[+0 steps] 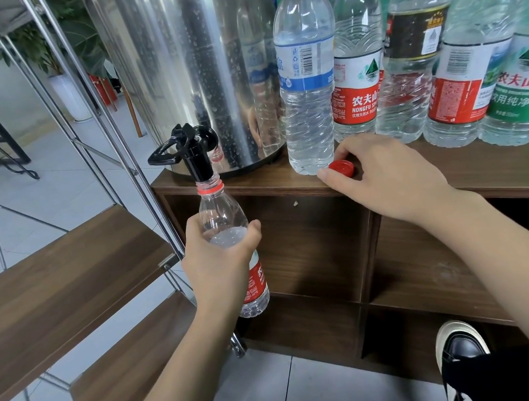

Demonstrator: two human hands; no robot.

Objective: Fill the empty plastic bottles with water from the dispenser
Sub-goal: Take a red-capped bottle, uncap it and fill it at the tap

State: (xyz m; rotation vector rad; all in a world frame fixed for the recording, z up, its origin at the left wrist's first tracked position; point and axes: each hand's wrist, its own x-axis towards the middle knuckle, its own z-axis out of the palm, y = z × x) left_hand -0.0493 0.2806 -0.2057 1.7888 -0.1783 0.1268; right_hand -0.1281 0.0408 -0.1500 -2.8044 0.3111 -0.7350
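- Right now I am watching the left hand [221,262] gripping an uncapped Nongfu Spring bottle [231,240], fingers and thumb curling round its middle.
- That bottle is standing upright in the air in front of the cabinet, its red-ringed mouth sitting just under the black tap [191,153] of the steel water dispenser [186,67]; water is showing up to about its shoulder.
- The right hand [387,177] is resting on the front edge of the wooden cabinet top [511,168], fingers curling over a red bottle cap [341,167] and pinching it against the wood.
- Just beside that cap, a white-capped, blue-labelled bottle [305,72] is standing next to the dispenser.
- Further right, a row of capped bottles is lining the cabinet top: a red-labelled Nongfu bottle [356,57], a black-labelled bottle [412,48] and a green-labelled bottle [527,72] among them.
- Below, I am seeing a black shoe [461,349] on the tiled floor [321,395].
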